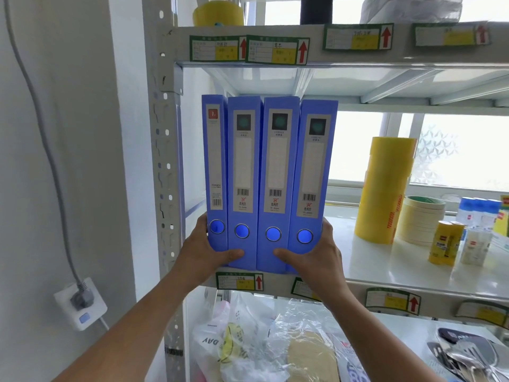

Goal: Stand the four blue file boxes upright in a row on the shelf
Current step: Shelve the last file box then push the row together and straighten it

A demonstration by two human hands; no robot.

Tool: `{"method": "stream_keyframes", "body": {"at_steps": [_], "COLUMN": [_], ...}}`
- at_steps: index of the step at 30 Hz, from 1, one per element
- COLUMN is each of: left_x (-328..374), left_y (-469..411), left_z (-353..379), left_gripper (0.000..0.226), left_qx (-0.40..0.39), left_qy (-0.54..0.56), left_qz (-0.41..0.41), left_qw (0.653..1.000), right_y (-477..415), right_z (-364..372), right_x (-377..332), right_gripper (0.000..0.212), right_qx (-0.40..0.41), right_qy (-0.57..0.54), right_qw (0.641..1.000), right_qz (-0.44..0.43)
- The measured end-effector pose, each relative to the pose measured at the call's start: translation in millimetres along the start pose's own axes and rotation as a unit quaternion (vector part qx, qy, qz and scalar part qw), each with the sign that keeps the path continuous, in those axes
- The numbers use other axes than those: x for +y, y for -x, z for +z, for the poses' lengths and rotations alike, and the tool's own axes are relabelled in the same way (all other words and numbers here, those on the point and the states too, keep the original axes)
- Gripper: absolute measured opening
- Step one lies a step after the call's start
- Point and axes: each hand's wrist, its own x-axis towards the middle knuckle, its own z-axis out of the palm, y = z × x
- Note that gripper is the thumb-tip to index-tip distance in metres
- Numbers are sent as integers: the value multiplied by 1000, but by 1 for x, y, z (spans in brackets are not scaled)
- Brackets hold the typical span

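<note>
Several blue file boxes (275, 175) stand upright side by side, spines toward me, at the left end of the white shelf (385, 271). My left hand (205, 250) clasps the leftmost, narrower box (214, 161) from the outside, thumb across the front bottom. My right hand (316, 252) presses the rightmost box (314, 166) from the other side, thumb on the front. The row leans slightly to the right at the bottom and sits at the shelf's front edge.
A tall yellow tape roll (382, 188), a stack of masking tape (421, 219) and small bottles (446, 244) occupy the shelf to the right. The grey shelf post (165, 166) stands close on the left. Plastic bags (261, 340) fill the shelf below.
</note>
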Motion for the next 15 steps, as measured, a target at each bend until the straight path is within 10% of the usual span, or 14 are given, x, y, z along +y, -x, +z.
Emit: {"method": "stream_keyframes", "body": {"at_steps": [15], "left_x": [-10], "left_y": [-18], "left_z": [-7], "left_gripper": [97], "left_qx": [-34], "left_qy": [-38], "left_qz": [4], "left_qw": [999], "right_y": [-19], "right_z": [12], "right_x": [3], "right_gripper": [98], "right_qx": [-38], "right_qy": [11], "right_qw": [999], "right_qz": [-18]}}
